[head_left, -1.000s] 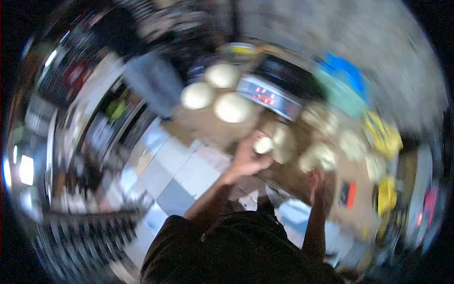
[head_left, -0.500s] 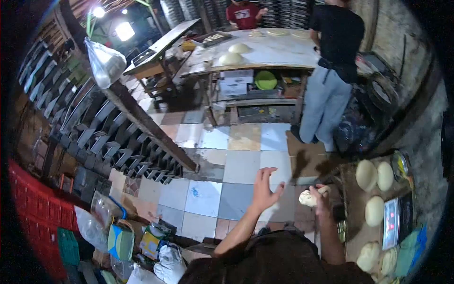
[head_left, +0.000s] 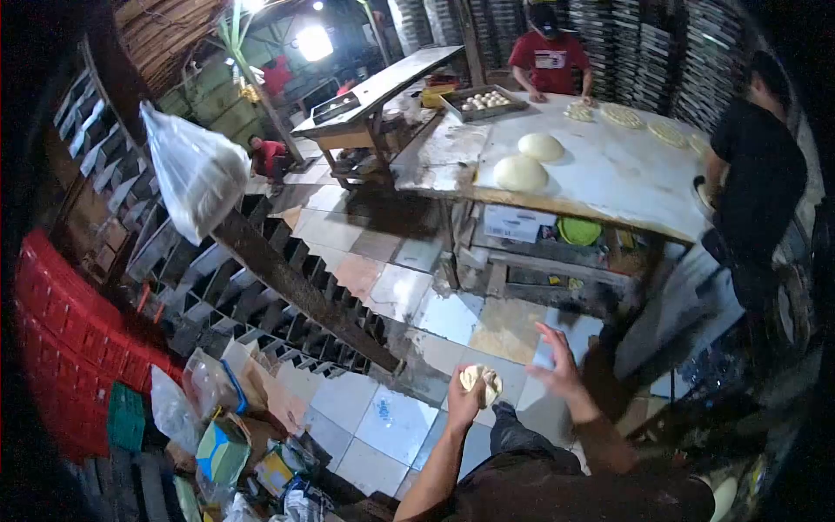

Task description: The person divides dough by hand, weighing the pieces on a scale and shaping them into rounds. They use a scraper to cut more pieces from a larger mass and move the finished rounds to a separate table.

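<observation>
A small lump of pale dough (head_left: 480, 383) sits in my left hand (head_left: 464, 396), its fingers closed round it in front of my body. To the right, my right hand (head_left: 561, 365) is raised, slightly blurred, fingers apart and holding nothing. Both hands are over the tiled floor (head_left: 383, 413). Ahead, two large rounds of dough (head_left: 522, 174) lie on the near part of a long worktable (head_left: 600, 187).
A wooden post (head_left: 300, 291) with a hanging plastic bag (head_left: 193, 174) slants at left. Red crates (head_left: 78, 339) stand beyond bags and boxes. A person in red (head_left: 550, 65) and one in black (head_left: 757, 157) work at the table. A tray (head_left: 484, 103) holds dough balls.
The dough lump has passed from my right hand to my left. My view has swung left and up, and my body has turned away from the scale and dough at the right.
</observation>
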The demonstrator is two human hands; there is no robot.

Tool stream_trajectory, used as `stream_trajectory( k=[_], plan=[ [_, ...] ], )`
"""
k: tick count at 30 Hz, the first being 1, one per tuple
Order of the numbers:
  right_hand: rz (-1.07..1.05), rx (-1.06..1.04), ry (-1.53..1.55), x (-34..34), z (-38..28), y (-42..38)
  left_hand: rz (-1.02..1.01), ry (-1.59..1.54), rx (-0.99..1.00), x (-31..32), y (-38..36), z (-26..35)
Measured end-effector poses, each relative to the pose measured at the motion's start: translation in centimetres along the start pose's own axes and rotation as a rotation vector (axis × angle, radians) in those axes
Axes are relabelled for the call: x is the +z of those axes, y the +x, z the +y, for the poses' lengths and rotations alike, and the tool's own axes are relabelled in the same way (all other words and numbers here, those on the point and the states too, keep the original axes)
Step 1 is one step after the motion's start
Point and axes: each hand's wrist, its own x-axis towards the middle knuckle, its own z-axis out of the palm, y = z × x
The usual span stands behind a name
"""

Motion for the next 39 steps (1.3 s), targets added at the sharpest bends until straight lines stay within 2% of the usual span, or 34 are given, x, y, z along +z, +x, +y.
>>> stream_trajectory(
  k=[1, 3, 4, 6, 7, 8, 9, 10, 11, 12, 13, 15, 16, 17, 18, 19, 20, 21, 22, 23, 24, 25, 26, 27, 28, 30, 32, 35, 37, 38, 39],
  plan=[
    [-0.01, -0.005, 0.014, 0.1, 0.5, 2.7, 0.016, 0.008, 0.0, 1.0, 2.5, 1.7],
    [-0.352, 0.317, 1.094, 0.9, 1.0, 7.3, -0.14, 0.09, 0.224, 3.2, 7.1, 4.1],
    [-0.364, 0.424, 1.187, 1.9, 0.6, 9.2, -0.134, 0.094, 0.207, 4.0, 9.3, 5.8],
    [-0.318, 0.499, 1.206, 1.9, 4.3, 14.2, -0.193, 1.021, 0.608, 4.3, 13.0, 9.5],
    [-0.266, 0.555, 1.214, 1.1, 5.8, 17.3, -0.091, 0.403, 0.278, 5.1, 12.8, 11.6],
    [-0.074, 0.538, 1.161, -1.7, 5.0, 19.8, 0.033, 0.393, 0.305, 4.3, 13.0, 12.5],
    [0.124, 0.526, 1.094, -5.3, 3.6, 22.4, 0.233, 0.643, 0.586, 2.3, 14.0, 11.5],
    [0.473, 0.5, 1.019, -7.9, 3.8, 24.8, 0.366, 0.611, 0.463, 2.1, 13.1, 13.1],
    [0.692, 0.247, 0.882, -11.0, 4.4, 27.1, 0.389, 0.579, 0.37, -1.5, 12.9, 10.4],
    [0.681, 0.051, 0.797, -15.1, 4.3, 28.6, 0.407, 0.634, 0.247, -6.0, 12.3, 6.6],
    [0.723, -0.242, 0.344, -18.3, 5.4, 31.0, 0.415, 0.881, 0.146, -7.6, 10.9, 5.7],
    [1.076, -0.447, -0.479, -22.0, 12.1, 36.2, 0.451, 0.994, -0.054, -12.0, 7.6, -0.2],
    [1.051, -0.339, -0.482, -22.5, 16.6, 38.6, 0.445, 1.033, -0.143, -13.9, 5.4, -3.2],
    [1.016, -0.235, -0.486, -21.4, 21.5, 40.0, 0.404, 1.092, -0.18, -15.5, 2.7, -6.2],
    [0.805, 0.172, -0.634, -19.2, 25.3, 39.8, 0.374, 1.256, -0.251, -16.8, -0.4, -9.4],
    [0.15, 0.491, -0.729, -18.2, 26.2, 38.5, 0.331, 1.076, -0.432, -19.8, -4.1, -14.1],
    [-0.515, 0.763, -0.764, -16.9, 26.5, 36.9, 0.179, 1.233, -0.749, -20.3, -6.7, -16.3],
    [-0.532, 0.513, -1.01, -12.6, 28.2, 33.0, 0.188, 1.014, -0.867, -20.2, -9.9, -17.7],
    [-0.414, 0.321, -0.735, -9.4, 28.2, 29.7, 0.13, 1.119, -0.909, -19.9, -12.7, -19.3],
    [-0.308, -0.183, -0.346, -5.9, 29.5, 25.7, -0.252, 1.408, -0.666, -21.2, -15.6, -19.8],
    [-0.541, -0.077, -0.594, -1.6, 28.6, 22.0, -0.198, 1.355, -0.637, -19.0, -14.6, -22.7],
    [-0.35, -0.194, -0.162, 4.3, 35.9, 14.8, -0.118, 1.297, -0.609, -16.2, -13.7, -24.8],
    [-0.763, -0.057, -0.173, 1.9, 27.6, 13.7, -0.046, 1.249, -0.593, -14.3, -13.7, -26.4],
    [-1.028, 0.117, 0.049, 2.0, 24.9, 12.7, 0.018, 1.215, -0.583, -13.2, -14.2, -27.0],
    [-1.188, 0.137, -0.047, 3.6, 25.0, 10.8, 0.077, 1.189, -0.572, -12.8, -14.9, -27.0],
    [-1.265, 0.063, -0.263, 5.9, 25.1, 7.9, 0.203, 1.149, -0.557, -12.8, -17.4, -26.5],
    [-1.275, -0.013, -0.274, 8.3, 25.9, 6.6, 0.334, 1.113, -0.55, -13.4, -21.8, -26.2],
    [-1.212, -0.107, -0.209, 10.1, 23.7, 6.6, 0.486, 1.07, -0.534, -15.0, -28.6, -25.3],
    [-1.175, -0.192, -0.194, 12.3, 22.6, 7.0, 0.615, 1.019, -0.558, -14.8, -34.5, -27.0],
    [-1.161, -0.274, -0.208, 14.1, 23.1, 6.7, 0.827, 0.781, -0.455, -13.4, -36.5, -28.0],
    [-1.199, -0.161, -0.226, 14.9, 21.0, 6.9, 0.939, 0.795, -0.482, -11.2, -38.5, -28.8]
  ],
)
